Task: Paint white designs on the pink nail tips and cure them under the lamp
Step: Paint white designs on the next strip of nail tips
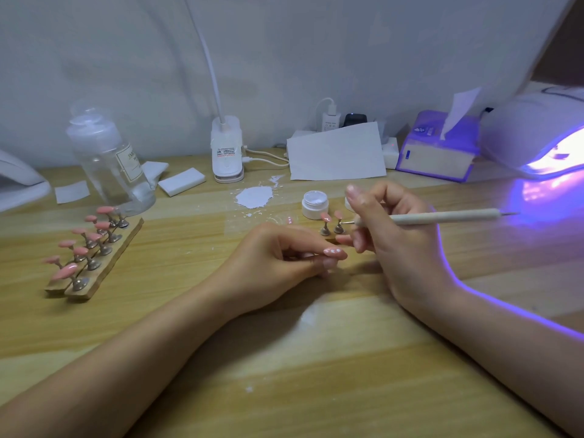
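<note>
My left hand [278, 257] rests on the table and pinches a pink nail tip [335, 253] that carries small white dots. My right hand [388, 229] grips a pale dotting tool [442, 217], whose thin metal point sits just beside two pink tips on metal stands [331, 223]. An open white jar of paint [315, 203] stands right behind them. At the left, wooden bars [94, 273] hold several more pink tips on stands. The curing lamp [537, 137] glows violet at the far right.
A white paint smear [255, 197] lies mid-table. Behind it stand a clip-on desk light [227, 150], a sheet of paper [336, 153] and a purple tissue box [439, 150]. A clear pump bottle [110, 159] and white sponge blocks [181, 182] sit at the back left.
</note>
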A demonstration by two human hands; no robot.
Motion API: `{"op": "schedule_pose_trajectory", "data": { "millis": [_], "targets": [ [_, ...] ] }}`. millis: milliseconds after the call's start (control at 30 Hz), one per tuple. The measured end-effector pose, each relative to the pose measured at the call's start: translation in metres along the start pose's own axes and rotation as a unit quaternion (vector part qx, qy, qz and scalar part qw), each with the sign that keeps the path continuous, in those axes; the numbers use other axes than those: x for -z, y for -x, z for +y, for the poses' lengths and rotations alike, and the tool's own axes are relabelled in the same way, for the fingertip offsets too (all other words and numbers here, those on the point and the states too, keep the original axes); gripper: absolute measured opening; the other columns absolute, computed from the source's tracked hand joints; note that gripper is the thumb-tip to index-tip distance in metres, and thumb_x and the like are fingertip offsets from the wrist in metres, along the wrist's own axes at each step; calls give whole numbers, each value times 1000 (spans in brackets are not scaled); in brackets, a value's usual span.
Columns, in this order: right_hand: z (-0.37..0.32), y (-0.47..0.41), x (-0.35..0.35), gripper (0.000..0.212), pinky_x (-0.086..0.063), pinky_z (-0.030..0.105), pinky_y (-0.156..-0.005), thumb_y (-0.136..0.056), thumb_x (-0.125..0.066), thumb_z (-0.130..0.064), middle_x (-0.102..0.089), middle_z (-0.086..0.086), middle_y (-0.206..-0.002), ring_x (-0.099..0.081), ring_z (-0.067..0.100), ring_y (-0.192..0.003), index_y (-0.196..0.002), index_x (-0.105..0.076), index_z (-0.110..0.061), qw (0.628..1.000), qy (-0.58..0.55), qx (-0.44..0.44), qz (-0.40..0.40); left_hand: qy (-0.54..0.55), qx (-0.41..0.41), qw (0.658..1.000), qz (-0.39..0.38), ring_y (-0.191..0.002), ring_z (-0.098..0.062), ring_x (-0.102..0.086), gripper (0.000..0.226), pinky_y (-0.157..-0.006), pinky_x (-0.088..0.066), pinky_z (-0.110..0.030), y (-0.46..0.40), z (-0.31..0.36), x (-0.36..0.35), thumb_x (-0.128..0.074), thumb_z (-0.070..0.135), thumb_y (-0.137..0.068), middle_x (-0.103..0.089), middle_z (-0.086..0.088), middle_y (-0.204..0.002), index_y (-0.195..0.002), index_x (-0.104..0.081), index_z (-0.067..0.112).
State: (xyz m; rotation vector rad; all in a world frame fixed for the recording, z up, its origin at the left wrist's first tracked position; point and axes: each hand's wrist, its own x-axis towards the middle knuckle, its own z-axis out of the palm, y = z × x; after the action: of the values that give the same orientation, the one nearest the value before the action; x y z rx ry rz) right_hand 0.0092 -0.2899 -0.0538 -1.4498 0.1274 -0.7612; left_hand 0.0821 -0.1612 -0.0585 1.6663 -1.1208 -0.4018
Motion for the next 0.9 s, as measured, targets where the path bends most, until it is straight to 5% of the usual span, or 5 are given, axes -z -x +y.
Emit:
{"op": "schedule_pose_trajectory", "data": {
  "millis": [167, 300, 433, 600, 900],
  "targets": [
    [-3, 4, -2, 23, -54, 31, -56, -68, -68, -28, -54, -3, -43, -50, 4, -41, -63, -52, -13, 1000, 7, 0, -25, 10, -1, 1000, 20, -75, -7, -61, 14, -70, -46, -12, -1, -1, 1, -69, 3, -75, -72, -8, -77, -87, -74, 8],
    [-5, 5, -1, 28, -52, 23, -53, -66, -70, -23, -55, -3, -42, -53, 5, -40, -62, -46, -11, 999, 14, 4, -29, 51, 25, 998, 40, -75, 4, -65, 14, -69, -41, 0, -1, -4, 0, -70, 0, -72, -71, 13, -73, -82, -73, 8],
    [-4, 5, -1, 37, -54, 30, -55, -69, -70, -21, -44, -4, -33, -46, 6, -34, -52, -38, -13, 1000, 7, -1, -24, 79, 52, 994, 60, -71, -4, -66, 14, -67, -50, -12, -1, -6, 0, -72, 3, -70, -73, 0, -78, -73, -74, 17],
    [-1, 4, 0, 44, -35, 12, -39, -79, -57, 14, -41, -7, -32, -34, 2, -29, -51, -32, -10, 998, 37, 8, -45, 94, 55, 992, 61, -74, -6, -67, 18, -65, -51, -13, -1, -5, 0, -73, 2, -68, -73, 5, -74, -68, -74, 20],
    [1, 3, -2, 44, -42, 16, -48, -77, -53, 18, -43, -7, -32, -37, 3, -29, -50, -31, -10, 998, 28, -12, -60, 70, 32, 995, 57, -76, -6, -67, 10, -71, -50, -15, -1, -5, 0, -72, 10, -66, -73, 2, -76, -75, -73, 13]
  ]
}}
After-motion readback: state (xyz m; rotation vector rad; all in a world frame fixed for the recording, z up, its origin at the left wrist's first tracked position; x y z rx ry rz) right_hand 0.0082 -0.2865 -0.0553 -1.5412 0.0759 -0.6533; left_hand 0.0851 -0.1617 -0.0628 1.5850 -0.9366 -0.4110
